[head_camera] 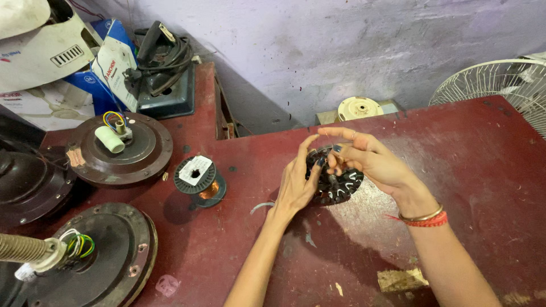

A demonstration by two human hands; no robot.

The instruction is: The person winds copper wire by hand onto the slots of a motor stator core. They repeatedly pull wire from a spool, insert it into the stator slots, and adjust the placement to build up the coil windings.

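Left hand (297, 185) stands upright, fingers open, palm against the stator (335, 183) at its 9 o'clock. Right hand (364, 159) arches over it, fingers pinched at its top edge.

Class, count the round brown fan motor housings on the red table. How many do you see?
3, all at the left: one with a white capacitor, one at the left edge, partly cut off, and one at bottom left.
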